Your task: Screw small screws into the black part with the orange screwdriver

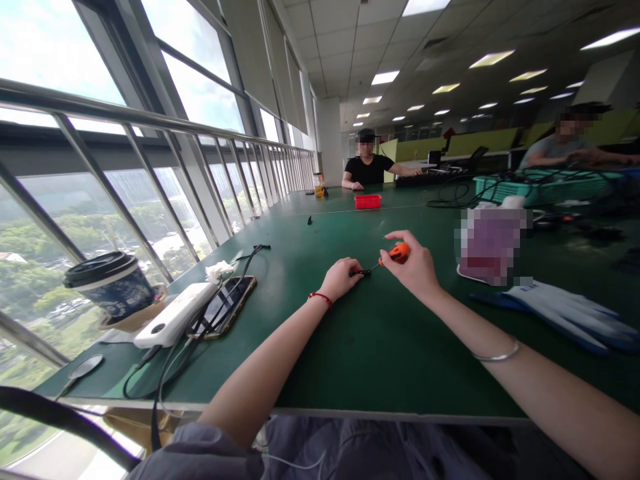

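The right hand (413, 261) loosely grasps an orange screwdriver (401, 252) at the centre of the frame, its shaft pointing at the end of a small black part (367, 273), which the left hand (342, 279) pinches just above or against the green tabletop (390, 360). Tool and part are lined up, so the work looks under way rather than finished, though whether anything has turned is too small to tell. A loose black piece (309, 221) lies untouched in the upper middle, near a red tray (367, 202).
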Motion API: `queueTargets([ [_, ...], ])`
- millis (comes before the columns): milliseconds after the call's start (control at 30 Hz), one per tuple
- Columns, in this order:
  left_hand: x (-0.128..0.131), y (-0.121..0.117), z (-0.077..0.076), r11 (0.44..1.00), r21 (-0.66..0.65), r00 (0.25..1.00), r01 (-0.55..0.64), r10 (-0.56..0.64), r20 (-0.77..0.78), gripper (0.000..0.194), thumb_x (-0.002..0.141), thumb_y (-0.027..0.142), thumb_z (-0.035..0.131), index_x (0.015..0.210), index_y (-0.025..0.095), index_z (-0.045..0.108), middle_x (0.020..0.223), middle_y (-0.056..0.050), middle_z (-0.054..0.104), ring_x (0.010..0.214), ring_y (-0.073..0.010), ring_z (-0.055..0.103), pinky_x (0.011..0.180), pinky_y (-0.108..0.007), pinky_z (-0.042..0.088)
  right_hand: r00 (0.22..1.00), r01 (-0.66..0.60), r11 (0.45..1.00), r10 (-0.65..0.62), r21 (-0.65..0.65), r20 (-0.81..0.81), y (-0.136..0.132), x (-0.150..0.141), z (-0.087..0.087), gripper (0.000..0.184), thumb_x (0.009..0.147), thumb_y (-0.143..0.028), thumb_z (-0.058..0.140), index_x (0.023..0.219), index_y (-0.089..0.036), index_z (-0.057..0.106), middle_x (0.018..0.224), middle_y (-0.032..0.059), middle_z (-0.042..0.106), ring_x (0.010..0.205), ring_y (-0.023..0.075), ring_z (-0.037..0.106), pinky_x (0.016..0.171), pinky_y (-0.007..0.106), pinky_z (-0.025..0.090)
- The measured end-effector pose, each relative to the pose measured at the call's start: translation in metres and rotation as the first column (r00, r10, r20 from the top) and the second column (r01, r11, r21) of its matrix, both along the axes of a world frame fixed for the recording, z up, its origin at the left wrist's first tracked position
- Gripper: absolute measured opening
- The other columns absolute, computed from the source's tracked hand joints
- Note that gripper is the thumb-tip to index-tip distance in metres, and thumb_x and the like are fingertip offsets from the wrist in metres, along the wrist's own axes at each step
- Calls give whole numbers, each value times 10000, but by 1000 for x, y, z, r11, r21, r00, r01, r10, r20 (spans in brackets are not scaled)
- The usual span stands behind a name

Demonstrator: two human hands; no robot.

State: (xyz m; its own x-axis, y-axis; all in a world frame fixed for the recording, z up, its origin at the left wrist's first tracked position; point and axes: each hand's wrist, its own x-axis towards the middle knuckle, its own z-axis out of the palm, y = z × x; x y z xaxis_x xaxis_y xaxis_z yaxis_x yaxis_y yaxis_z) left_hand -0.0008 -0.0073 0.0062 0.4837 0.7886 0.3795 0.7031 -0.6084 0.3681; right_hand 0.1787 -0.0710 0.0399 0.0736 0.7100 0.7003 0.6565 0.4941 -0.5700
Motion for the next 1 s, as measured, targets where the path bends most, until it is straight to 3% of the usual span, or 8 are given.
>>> queueTargets([
  [133,1,-1,0,1000,6,999,-28,29,-15,111,804,220,598,875,169,666,908,-42,645,893,-185,587,821,-304,479,998,68,997,-68,23,1,1,-1,0,492,750,-497,581,1132,-199,493,700,7,577,561,169,543,478,275,414],
  [233,1,-1,-1,999,15,999,-39,39,-19,120,811,228,588,885,178,669,918,-40,648,903,-184,592,824,-300,483,996,92,994,-92,-50,15,1,-1,1,443,765,-593,541,976,-204,562,582,-16,530,499,160,509,470,277,392],
  [333,1,0,0,999,13,999,-34,34,-19,118,811,233,590,882,182,670,921,-38,650,903,-181,595,818,-293,487,1000,24,998,-25,-59,-7,2,1,1,339,796,-543,527,829,-211,584,578,-8,543,516,150,513,523,287,410],
  [433,1,1,0,1000,8,999,-27,27,-20,108,805,219,598,872,174,671,917,-40,651,892,-180,595,813,-295,489,999,-27,1000,26,-16,-42,2,3,0,304,778,-434,562,978,-204,561,662,-3,568,542,149,521,521,282,419],
  [567,2,2,-1,1000,15,1000,-23,23,-11,106,798,207,604,871,168,671,905,-44,649,882,-181,595,810,-297,493,999,46,998,-45,37,-24,1,2,1,466,742,-431,598,1124,-187,489,705,-4,555,566,158,530,503,275,409],
  [633,2,2,-1,1000,15,1000,-20,20,-11,104,800,210,600,865,169,670,902,-43,650,877,-180,597,807,-297,495,997,81,996,-81,43,-6,-1,1,2,394,765,-478,575,1036,-194,529,610,-28,527,522,151,509,513,275,396],
  [767,3,0,1,1000,-3,1000,-27,27,-8,103,806,220,595,857,166,667,901,-44,652,866,-180,600,796,-296,494,999,4,1000,-4,11,37,-3,0,3,278,810,-480,519,840,-209,568,496,-45,480,467,136,472,526,276,383],
  [1000,2,1,0,1000,6,1000,-12,12,-2,101,802,208,596,858,167,669,898,-41,648,854,-175,598,792,-292,493,997,72,991,-72,109,-4,0,0,1,449,725,-402,595,1113,-201,494,802,14,604,612,154,547,516,264,392],
])
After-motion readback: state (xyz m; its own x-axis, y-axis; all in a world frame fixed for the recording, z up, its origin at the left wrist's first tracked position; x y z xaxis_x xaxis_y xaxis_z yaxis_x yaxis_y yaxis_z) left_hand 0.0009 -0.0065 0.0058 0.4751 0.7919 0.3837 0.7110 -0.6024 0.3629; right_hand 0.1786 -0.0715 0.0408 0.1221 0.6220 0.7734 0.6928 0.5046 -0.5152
